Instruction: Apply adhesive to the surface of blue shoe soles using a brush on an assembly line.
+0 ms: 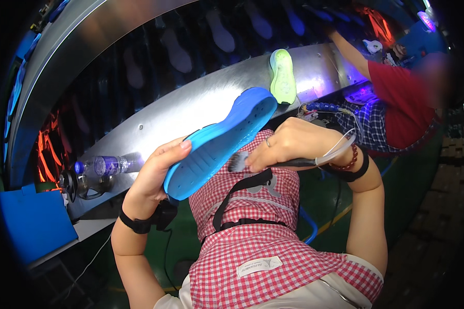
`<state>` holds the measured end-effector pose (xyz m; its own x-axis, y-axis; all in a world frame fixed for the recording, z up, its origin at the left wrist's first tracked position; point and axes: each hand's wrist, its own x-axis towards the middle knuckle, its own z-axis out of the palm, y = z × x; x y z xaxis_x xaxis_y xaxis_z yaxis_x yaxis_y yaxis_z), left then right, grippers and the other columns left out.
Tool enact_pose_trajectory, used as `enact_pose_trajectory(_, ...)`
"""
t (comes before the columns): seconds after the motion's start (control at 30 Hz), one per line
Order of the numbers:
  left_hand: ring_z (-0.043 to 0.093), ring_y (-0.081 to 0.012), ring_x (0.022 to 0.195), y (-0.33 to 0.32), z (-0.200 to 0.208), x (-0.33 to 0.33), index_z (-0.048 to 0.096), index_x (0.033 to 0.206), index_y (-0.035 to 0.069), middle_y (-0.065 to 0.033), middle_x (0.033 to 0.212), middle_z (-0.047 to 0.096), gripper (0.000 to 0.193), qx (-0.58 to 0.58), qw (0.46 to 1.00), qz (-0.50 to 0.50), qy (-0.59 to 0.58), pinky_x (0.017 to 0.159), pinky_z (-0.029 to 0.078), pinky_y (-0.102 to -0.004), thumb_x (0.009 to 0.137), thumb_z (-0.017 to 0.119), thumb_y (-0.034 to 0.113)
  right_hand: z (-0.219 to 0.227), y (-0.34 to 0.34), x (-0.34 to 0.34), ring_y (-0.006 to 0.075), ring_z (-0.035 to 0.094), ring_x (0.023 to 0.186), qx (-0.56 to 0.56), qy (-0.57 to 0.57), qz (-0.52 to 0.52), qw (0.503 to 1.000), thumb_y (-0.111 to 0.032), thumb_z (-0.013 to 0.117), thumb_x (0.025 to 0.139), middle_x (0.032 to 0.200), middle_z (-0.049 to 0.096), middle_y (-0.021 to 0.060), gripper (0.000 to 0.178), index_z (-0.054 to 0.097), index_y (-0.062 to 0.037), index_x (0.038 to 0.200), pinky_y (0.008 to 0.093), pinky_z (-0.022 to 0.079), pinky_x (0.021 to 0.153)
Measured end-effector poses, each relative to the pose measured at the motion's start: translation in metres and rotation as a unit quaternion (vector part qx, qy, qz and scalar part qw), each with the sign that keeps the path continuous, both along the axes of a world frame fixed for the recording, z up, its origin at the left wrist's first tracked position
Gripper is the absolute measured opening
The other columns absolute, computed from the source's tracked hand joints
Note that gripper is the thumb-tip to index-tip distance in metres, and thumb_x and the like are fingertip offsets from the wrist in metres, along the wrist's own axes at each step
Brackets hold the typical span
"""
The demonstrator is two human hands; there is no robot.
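My left hand (157, 172) grips the heel or toe end of a blue shoe sole (219, 149), thumb over its rim. The sole is tilted, its hollow inner side with small holes facing right and toward me. In my right hand (294, 141) is a brush (238, 161) with pale bristles, fingers closed near its head. Its bristles are at the sole's right edge; whether they touch it I cannot tell. A clear tube (340, 148) runs along the brush's handle end. Beyond, a yellow-green shoe sole (283, 80) lies on the metal ledge (191, 98).
Behind the ledge, a dark conveyor (154, 56) carries several soles. At left on the ledge lies a plastic bottle (108, 165), near a blue panel (36, 221). At right, a co-worker in a red shirt (402, 98) reaches over the conveyor. A cable hangs below my left wrist.
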<state>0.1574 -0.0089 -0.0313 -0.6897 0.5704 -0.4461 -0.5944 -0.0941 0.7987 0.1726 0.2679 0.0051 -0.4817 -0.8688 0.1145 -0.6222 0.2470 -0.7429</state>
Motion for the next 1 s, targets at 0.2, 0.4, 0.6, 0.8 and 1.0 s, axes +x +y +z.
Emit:
enact_pose_trajectory(0.2, 0.061, -0.0172, 0.085, -0.001, 0.002, 0.003, 0.045, 0.123, -0.007, -0.0144, 0.105, 0.058, 0.053, 0.017, 0.999, 0.002, 0.035, 0.074, 0.051, -0.0258, 0.085, 0.055, 0.029, -0.023, 0.011, -0.005, 0.027, 0.062, 0.087, -0.056, 0.016, -0.062, 0.996, -0.006, 0.062, 0.071, 0.095, 0.065, 0.0106, 0.024, 0.063, -0.0046, 0.095, 0.0318, 0.049, 0.076)
enact_pose_trajectory(0.4, 0.06, -0.0228, 0.094, 0.002, -0.021, 0.001, 0.04, 0.124, -0.006, -0.019, 0.109, 0.056, 0.054, 0.13, 0.988, 0.068, -0.042, 0.079, 0.051, -0.032, 0.086, 0.052, 0.029, -0.029, 0.0, 0.003, 0.0169, 0.063, 0.082, -0.19, -0.221, -0.13, 0.948, -0.008, 0.067, 0.075, 0.089, 0.067, 0.0108, 0.022, 0.066, -0.0036, 0.096, 0.0265, 0.048, 0.074)
enact_pose_trajectory(0.6, 0.059, -0.0287, 0.098, 0.023, -0.044, -0.004, 0.039, 0.124, -0.007, -0.0225, 0.112, 0.054, 0.05, 0.21, 0.964, 0.131, -0.095, 0.087, 0.049, -0.0399, 0.085, 0.049, 0.023, -0.069, -0.009, -0.019, 0.0085, 0.059, 0.056, -0.318, -0.297, -0.293, 0.851, -0.006, 0.062, 0.079, 0.073, 0.064, 0.0074, 0.015, 0.065, 0.0019, 0.092, 0.0186, 0.048, 0.051)
enact_pose_trajectory(0.8, 0.06, -0.0304, 0.097, 0.024, -0.06, -0.011, 0.04, 0.122, -0.008, -0.0218, 0.11, 0.056, 0.048, 0.243, 0.945, 0.169, -0.142, 0.085, 0.05, -0.0406, 0.086, 0.048, 0.023, -0.086, -0.005, -0.036, 0.0071, 0.055, 0.051, -0.354, -0.203, -0.433, 0.804, -0.006, 0.06, 0.081, 0.065, 0.061, 0.0051, 0.016, 0.064, 0.0026, 0.093, 0.0174, 0.045, 0.047)
enact_pose_trajectory(1.0, 0.06, -0.0278, 0.096, 0.028, -0.058, -0.013, 0.041, 0.123, -0.006, -0.0193, 0.111, 0.056, 0.048, 0.229, 0.953, 0.157, -0.123, 0.086, 0.049, -0.0383, 0.087, 0.047, 0.026, -0.106, -0.044, -0.027, 0.0056, 0.054, 0.052, -0.301, 0.089, -0.502, 0.806, 0.001, 0.063, 0.078, 0.082, 0.064, 0.0063, 0.021, 0.063, -0.0006, 0.099, 0.0187, 0.043, 0.047)
